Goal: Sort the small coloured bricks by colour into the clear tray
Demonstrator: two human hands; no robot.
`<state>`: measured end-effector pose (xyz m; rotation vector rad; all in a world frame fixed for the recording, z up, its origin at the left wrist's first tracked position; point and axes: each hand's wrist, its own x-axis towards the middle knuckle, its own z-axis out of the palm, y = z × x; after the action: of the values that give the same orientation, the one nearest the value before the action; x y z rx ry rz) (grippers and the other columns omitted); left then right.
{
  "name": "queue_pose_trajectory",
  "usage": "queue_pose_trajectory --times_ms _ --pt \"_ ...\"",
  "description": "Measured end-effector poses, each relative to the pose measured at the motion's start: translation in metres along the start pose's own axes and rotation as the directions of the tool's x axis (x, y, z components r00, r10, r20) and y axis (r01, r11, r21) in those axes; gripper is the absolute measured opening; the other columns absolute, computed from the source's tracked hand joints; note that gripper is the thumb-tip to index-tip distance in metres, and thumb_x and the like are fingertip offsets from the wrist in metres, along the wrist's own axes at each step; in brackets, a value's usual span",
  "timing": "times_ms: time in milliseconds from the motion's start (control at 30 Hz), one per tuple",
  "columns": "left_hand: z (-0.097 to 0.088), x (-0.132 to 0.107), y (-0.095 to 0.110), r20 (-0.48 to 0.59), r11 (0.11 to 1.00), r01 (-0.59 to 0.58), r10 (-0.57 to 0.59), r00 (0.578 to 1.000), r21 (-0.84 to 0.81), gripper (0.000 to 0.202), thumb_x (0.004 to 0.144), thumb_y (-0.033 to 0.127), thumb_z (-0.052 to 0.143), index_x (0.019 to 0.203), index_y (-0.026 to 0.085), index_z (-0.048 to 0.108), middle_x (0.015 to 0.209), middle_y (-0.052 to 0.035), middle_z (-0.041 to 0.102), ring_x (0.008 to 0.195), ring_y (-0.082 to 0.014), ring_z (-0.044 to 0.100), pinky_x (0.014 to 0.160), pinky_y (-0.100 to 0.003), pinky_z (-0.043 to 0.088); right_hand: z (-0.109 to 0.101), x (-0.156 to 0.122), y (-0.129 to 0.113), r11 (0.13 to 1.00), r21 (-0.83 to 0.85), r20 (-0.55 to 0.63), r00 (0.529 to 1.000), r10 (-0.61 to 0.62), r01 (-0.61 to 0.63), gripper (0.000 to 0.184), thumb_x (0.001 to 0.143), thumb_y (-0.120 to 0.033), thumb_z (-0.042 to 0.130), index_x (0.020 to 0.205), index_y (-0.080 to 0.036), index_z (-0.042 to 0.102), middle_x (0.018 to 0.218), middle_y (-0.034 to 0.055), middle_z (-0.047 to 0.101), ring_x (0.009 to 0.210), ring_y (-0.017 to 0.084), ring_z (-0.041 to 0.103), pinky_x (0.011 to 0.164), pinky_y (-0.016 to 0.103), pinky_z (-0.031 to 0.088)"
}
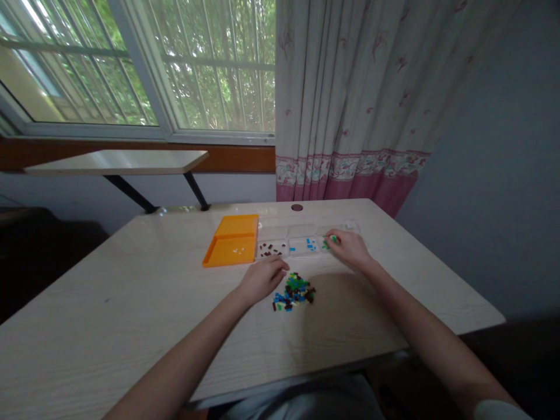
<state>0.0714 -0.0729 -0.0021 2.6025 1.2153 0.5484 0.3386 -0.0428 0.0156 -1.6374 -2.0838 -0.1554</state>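
Note:
A pile of small building bricks in green, blue, dark brown and pale colours lies on the table. Just left of it, my left hand rests low with bent fingers close together; anything inside them is hidden. My right hand reaches over a clear compartment with green bricks, its thumb and fingers pinched. Whether a brick sits in that pinch is too small to make out. Brown bricks lie in the clear compartment beyond my left hand, and blue bricks in the middle one.
An open orange case with a few white pieces in it stands left of the clear compartments. The pale wooden table has a raised shelf at its back left. A round dark hole cover sits near the far edge, below the curtain.

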Motion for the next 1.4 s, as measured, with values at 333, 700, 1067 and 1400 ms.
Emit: queue_pose_trajectory --times_ms 333,700,1067,1400 --pt "-0.001 0.000 0.003 -0.007 0.996 0.022 -0.021 1.000 0.085 0.018 0.084 0.025 0.042 0.082 0.019 0.059 0.085 -0.0027 0.058 0.078 -0.0144 0.057 0.067 -0.023 0.044 0.002 0.002 0.014 0.992 -0.080 0.087 0.991 0.101 -0.094 0.029 0.083 -0.033 0.042 0.099 -0.025 0.064 0.072 0.0030 0.067 0.065 0.016 0.059 0.058 0.024 0.037" --pt "0.001 -0.001 0.010 -0.192 0.992 -0.116 0.105 0.976 -0.048 0.015 0.085 0.026 0.044 0.085 0.019 0.057 0.085 -0.0032 0.056 0.080 -0.0141 0.055 0.069 -0.024 0.044 0.027 -0.030 -0.064 0.859 0.235 -0.061 0.889 -0.454 0.455 0.024 0.080 -0.038 0.050 0.088 -0.023 0.067 0.057 -0.0006 0.064 0.049 0.009 0.054 0.053 0.019 0.035" --pt "-0.003 -0.001 0.014 -0.278 0.974 -0.130 0.075 0.957 -0.183 0.017 0.084 0.029 0.047 0.087 0.018 0.060 0.084 -0.0043 0.057 0.080 -0.0131 0.055 0.071 -0.024 0.044 0.028 -0.029 -0.061 0.873 0.219 -0.070 0.900 -0.431 0.435 0.028 0.086 -0.038 0.044 0.087 -0.022 0.066 0.070 0.0015 0.069 0.053 0.010 0.059 0.058 0.020 0.038" --pt "-0.011 -0.004 0.009 -0.413 0.974 -0.105 0.013 0.911 -0.202 0.015 0.083 0.025 0.049 0.086 0.016 0.061 0.082 -0.0045 0.058 0.078 -0.0122 0.055 0.069 -0.022 0.045 0.021 -0.025 -0.055 0.879 0.239 0.099 0.891 -0.444 0.412 0.022 0.084 -0.029 0.046 0.091 -0.021 0.065 0.075 0.0023 0.069 0.059 0.011 0.060 0.058 0.019 0.038"
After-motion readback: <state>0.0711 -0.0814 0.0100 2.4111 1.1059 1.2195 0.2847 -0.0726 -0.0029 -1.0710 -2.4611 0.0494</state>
